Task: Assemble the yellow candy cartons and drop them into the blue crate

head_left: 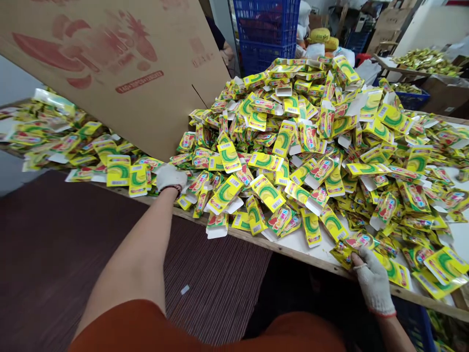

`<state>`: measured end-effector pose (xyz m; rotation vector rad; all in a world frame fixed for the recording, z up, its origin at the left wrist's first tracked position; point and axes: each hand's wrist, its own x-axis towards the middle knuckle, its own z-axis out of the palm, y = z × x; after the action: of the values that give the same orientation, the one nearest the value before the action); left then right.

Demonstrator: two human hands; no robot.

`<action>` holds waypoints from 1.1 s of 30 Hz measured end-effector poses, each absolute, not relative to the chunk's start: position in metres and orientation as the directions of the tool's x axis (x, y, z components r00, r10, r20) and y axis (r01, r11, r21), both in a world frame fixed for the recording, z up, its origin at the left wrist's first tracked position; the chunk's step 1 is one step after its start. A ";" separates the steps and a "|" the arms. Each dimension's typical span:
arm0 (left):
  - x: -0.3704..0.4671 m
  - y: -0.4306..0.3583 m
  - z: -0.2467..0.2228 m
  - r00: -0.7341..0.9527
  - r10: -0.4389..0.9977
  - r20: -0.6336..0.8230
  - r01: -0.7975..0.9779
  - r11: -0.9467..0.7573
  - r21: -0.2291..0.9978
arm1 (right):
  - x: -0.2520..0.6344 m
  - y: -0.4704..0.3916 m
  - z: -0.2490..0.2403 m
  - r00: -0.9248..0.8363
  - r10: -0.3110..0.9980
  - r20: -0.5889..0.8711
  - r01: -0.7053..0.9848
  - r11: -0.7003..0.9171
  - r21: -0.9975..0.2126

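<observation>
My left hand (170, 177), in a white knitted glove, reaches to the table edge by the bottom corner of a large cardboard carton (172, 98). Small yellow-green printed boxes (138, 180) lie beside it; its fingers are turned away, so I cannot see whether they grip anything. On the right, my gloved right hand (373, 281), thumb tip bare, pinches a small shiny yellow packet (342, 254) at the table's front edge. Around that hand lie more packets and a flat yellow box (394, 271). Many boxes in the heap have open white flaps.
A high heap of small boxes (264, 161) covers much of the table (293, 247). Blue crates (267, 29) stand behind it, with part of another person (227, 53) beside them. At the back right, a side table carries a pile of packets (427, 61).
</observation>
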<state>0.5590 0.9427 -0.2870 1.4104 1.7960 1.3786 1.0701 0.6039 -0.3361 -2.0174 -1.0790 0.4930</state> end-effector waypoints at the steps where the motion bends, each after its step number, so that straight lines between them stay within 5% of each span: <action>1: 0.560 0.937 -0.282 -0.443 0.872 0.208 0.417 -0.005 0.909 | 1.072 0.604 -0.337 0.565 0.825 0.020 0.516 -0.334 -0.788; 5: 0.590 0.888 -0.266 -0.578 0.797 0.174 0.295 0.006 0.955 | 1.077 0.606 -0.336 0.541 0.841 0.008 0.565 -0.357 -0.744; 9: 0.674 0.805 -0.273 -0.192 0.980 0.049 -0.156 -0.080 0.985 | 1.060 0.607 -0.318 0.514 0.857 0.039 0.557 -0.299 -0.775; 14: 0.794 0.713 -0.299 0.162 0.987 -0.018 0.045 0.011 0.999 | 1.017 0.616 -0.283 0.297 0.945 0.135 0.458 -0.017 -0.889; 19: 0.857 0.689 -0.307 0.430 0.893 -0.132 -0.055 0.171 0.984 | 1.026 0.623 -0.280 0.297 0.947 0.121 0.505 -0.048 -0.862; 24: 0.870 0.689 -0.304 0.480 0.850 -0.217 -0.063 0.281 0.958 | 1.051 0.615 -0.288 0.201 0.979 0.042 0.519 -0.070 -0.852; 28: 0.877 0.677 -0.310 0.439 0.870 -0.225 -0.099 0.296 0.950 | 1.045 0.615 -0.298 0.286 0.956 0.057 0.483 -0.093 -0.871; 33: 0.887 0.668 -0.314 0.378 0.912 -0.160 -0.085 0.206 0.975 | 1.036 0.610 -0.307 0.334 0.940 -0.074 0.126 -0.122 -0.985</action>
<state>0.8869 0.6684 -0.3139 1.1416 0.9283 0.8553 1.0365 0.6097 -0.3066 -1.5280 -1.0082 0.9538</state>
